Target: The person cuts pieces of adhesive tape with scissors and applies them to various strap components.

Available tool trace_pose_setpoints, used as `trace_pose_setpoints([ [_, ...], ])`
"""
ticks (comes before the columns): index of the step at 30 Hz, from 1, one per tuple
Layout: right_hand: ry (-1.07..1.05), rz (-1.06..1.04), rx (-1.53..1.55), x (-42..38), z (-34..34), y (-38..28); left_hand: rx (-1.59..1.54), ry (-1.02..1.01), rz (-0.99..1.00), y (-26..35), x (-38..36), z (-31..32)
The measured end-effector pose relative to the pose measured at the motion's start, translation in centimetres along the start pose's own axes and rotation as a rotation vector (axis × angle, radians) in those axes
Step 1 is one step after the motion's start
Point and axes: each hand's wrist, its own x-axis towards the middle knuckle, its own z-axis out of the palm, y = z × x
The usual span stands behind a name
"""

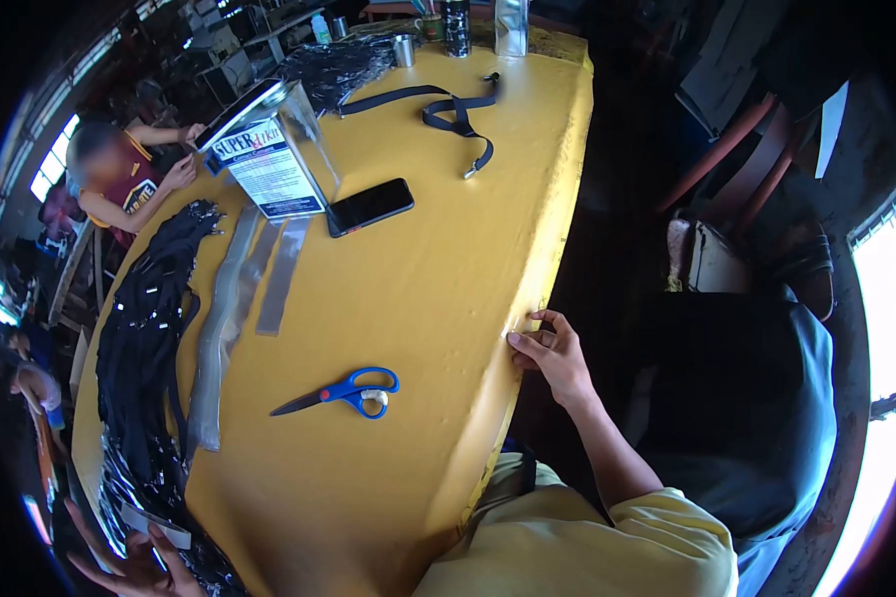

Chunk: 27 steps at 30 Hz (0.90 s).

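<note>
My left hand (139, 569) is at the bottom left, thumb and a finger close together at a small pale plastic strip (156, 526), the other fingers fanned out. The strip overlaps the end of a long bundle of black straps (149, 328) in this view. My right hand (556, 360) is at the near right edge of the yellow-covered table (368, 308), thumb and fingertips pinched at the edge; what they hold, if anything, cannot be made out. Blue-handled scissors (343, 393) lie between my hands, partly spread, blades pointing left.
Clear plastic strips (221, 343) lie alongside the straps. Beyond them are a contact cement can (269, 164), a phone (370, 207) and a black strap with metal ends (458, 121). A metal cup (403, 50) stands farther back. A person (119, 184) works across the table.
</note>
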Motion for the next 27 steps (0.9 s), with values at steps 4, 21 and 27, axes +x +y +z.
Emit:
trace_pose_setpoints([
  [4, -0.024, 0.020, -0.063, -0.8, -1.0, -2.0, 0.014, -0.027, 0.014, 0.6, 0.3, 0.0],
  [21, -1.017, -0.929, -0.175, -10.4, 24.9, -15.0, -0.394, -0.023, 0.067, 1.4, -2.3, -1.2],
  [27, -1.351, -0.978, -0.228, -13.3, 31.1, -15.3, -0.404, -0.109, 0.129, 1.4, -1.9, -2.4],
])
